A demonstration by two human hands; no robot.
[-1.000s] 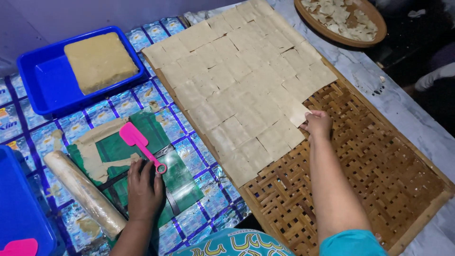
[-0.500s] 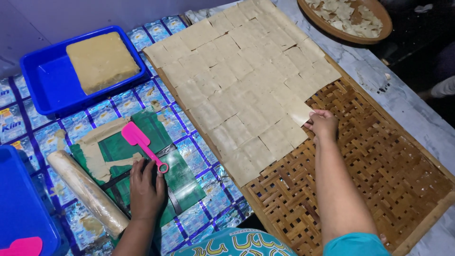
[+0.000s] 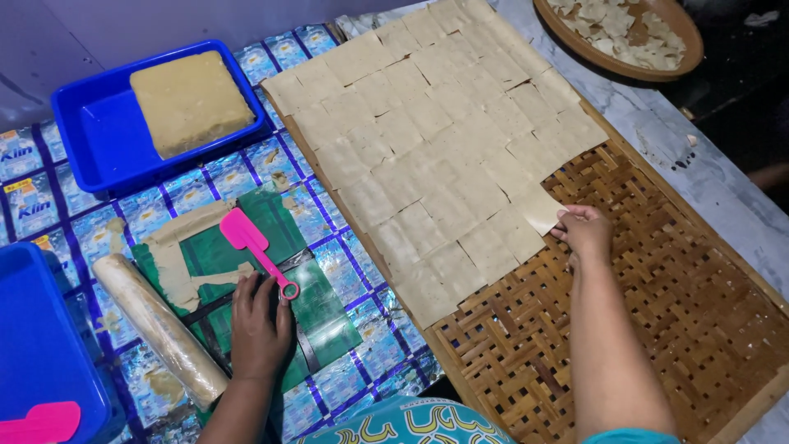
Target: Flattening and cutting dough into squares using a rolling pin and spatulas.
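1. The right hand [image 3: 585,233] pinches a thin square dough sheet [image 3: 538,208] by its near right corner, thumb and fingertips closed on it. The sheet lies just left of and slightly beyond the fingers, at the near right edge of the laid squares.
2. That sheet rests on the woven tray [image 3: 657,329], overlapping the neighbouring squares [image 3: 436,140]. These cover the far left part of the tray in rows; the bare weave lies to the right and near. The tray's long axis runs from far left to near right.
3. The left hand [image 3: 259,321] lies flat, fingers together and extended, on the green mat [image 3: 325,316]. It grips nothing. Its fingertips touch the ring end of the pink scraper [image 3: 255,247], whose handle slants from far left to near right.
4. The right hand is the one at the sheet; the left is well apart from it.
5. Counts: one rolling pin [image 3: 156,329] just left of the left hand; two blue tubs, one [image 3: 90,131] far left holding a dough block [image 3: 191,100], one [image 3: 41,345] near left; two pink scrapers, the second [image 3: 41,421] by the near tub; one round basket [image 3: 625,33] of scraps far right. The laid squares are too many and too overlapped to count surely.
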